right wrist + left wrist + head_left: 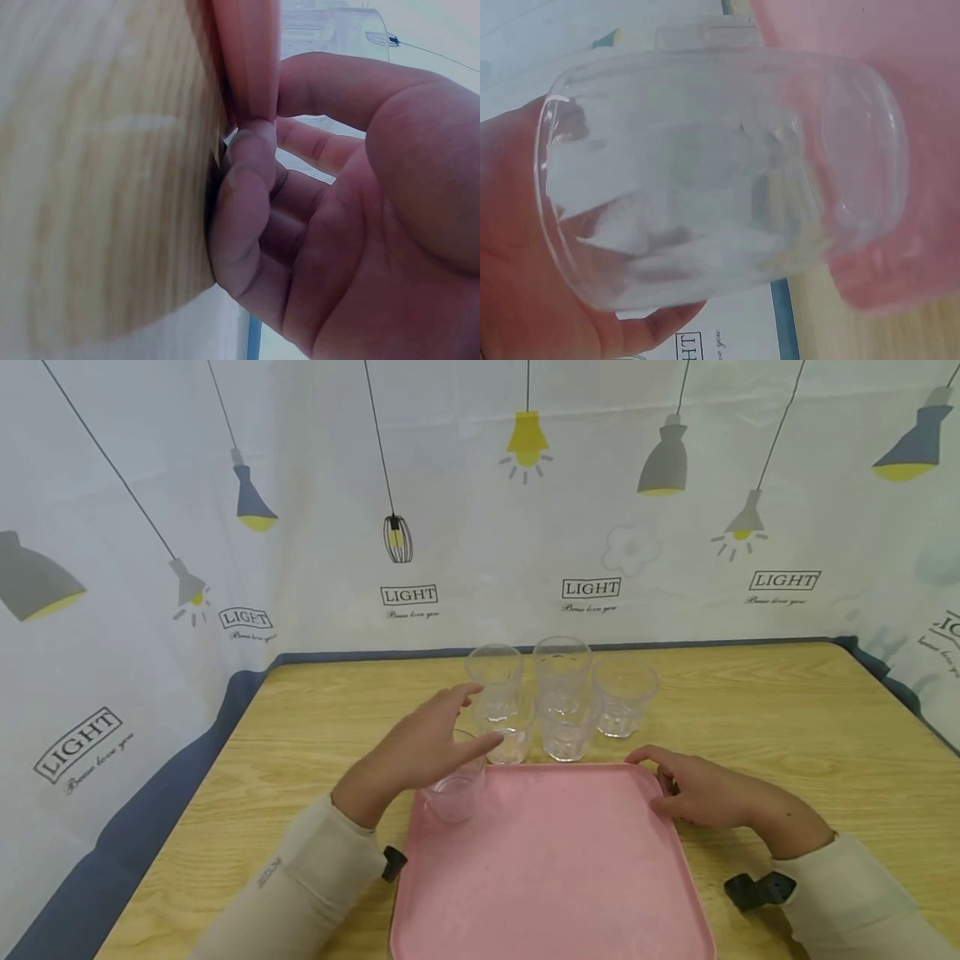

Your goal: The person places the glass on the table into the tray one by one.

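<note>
- While my pale sleeves (pixel 300 877) run off the bottom of the head view, the pink tray (pixel 555 868) lies between them, its near edge cut off by the frame.
- At the tray's right side, by the far corner, my right grip (pixel 705 789) is closed on the rim; its fingers curl in at the underside, where the tips are partly hidden.
- On the tray's far left corner stands a clear tumbler (pixel 453 800), upright, its upper part screened by my left grip (pixel 420 739).
- That left grip is spread wide around the tumbler's top, thumb and fingers well apart and not curled on it; whether the skin touches the glass I cannot tell.
- Smooth at the rim and faceted lower down, the tumbler fills the left wrist view, blurred and see-through.
- Just past the tray, five more clear glasses (pixel 567 731) stand close together, their outlines overlapping and hard to separate.
- Under everything is the table (pixel 247 802), light wood-grained, with rounded far corners.
- Behind it hangs a white cloth (pixel 465 543), blue along its lower edge, printed with lamps and the word LIGHT; its smaller script is hard to read.
</note>
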Motion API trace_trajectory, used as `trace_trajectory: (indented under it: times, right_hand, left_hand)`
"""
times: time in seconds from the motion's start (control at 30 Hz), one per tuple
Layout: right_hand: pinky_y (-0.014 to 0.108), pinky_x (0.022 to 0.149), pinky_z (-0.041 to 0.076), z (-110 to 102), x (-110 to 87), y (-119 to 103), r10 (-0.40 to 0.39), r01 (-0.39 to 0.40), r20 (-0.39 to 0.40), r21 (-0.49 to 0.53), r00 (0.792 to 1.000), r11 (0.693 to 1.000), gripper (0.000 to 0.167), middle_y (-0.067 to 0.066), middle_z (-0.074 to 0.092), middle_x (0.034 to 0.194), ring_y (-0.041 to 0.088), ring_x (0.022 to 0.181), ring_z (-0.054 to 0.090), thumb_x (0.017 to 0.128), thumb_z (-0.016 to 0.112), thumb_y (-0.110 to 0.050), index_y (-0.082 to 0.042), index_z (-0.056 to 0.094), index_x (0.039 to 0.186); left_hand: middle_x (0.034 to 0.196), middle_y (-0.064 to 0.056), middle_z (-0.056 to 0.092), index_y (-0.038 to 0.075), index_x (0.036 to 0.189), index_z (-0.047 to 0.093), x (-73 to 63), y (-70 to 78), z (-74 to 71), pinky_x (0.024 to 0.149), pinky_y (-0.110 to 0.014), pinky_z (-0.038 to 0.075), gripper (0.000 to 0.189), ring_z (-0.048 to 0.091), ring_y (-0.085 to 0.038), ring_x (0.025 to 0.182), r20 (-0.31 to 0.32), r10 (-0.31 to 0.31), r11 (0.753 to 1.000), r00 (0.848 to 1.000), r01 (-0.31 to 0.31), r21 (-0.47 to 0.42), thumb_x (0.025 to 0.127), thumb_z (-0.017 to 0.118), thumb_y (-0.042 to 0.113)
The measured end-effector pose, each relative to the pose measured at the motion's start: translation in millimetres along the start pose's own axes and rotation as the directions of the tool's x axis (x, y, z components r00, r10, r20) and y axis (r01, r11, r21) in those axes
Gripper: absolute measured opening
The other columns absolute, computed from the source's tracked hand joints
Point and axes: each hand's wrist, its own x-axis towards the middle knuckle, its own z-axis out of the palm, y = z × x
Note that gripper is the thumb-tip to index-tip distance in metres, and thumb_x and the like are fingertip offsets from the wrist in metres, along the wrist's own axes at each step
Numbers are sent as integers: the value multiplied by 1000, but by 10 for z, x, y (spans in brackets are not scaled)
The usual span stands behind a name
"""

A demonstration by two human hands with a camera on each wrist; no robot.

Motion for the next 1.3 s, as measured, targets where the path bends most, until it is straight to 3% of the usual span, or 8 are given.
trace_trajectory:
  times: [0.2,0.63,0.97,1.3]
  right_hand:
    - [25,59,42,-1,5,11,-6,6,-2,-1,1000,1000,52,0,50,78,8,64,47,95,66,-15,-6,42,140]
    - [25,59,42,-5,2,16,-5,5,0,11,1000,1000,52,0,50,78,8,65,47,95,66,-15,-5,42,140]
    - [25,58,43,-14,3,1,7,-7,1,16,1000,1000,52,0,50,78,9,64,47,95,67,-15,-6,42,140]
    - [25,58,42,-15,2,16,8,-8,8,9,1000,1000,53,0,50,78,9,64,47,96,66,-16,-6,42,141]
  left_hand:
    - [155,-5,44,25,155,33,105,71,78,108,-56,41,83,47,-31,139,-49,-41,994,998,46,95,89,59,67]
    - [150,-8,49,26,155,34,201,125,190,104,-55,43,84,52,-33,134,-111,-107,979,988,124,163,87,58,71]
    - [152,-7,48,27,156,31,203,153,216,108,-55,40,89,50,-31,136,-111,-137,967,984,158,202,85,57,75]
    - [151,-7,49,28,158,27,189,145,223,110,-54,38,93,51,-31,135,-94,-148,973,984,162,164,83,60,74]
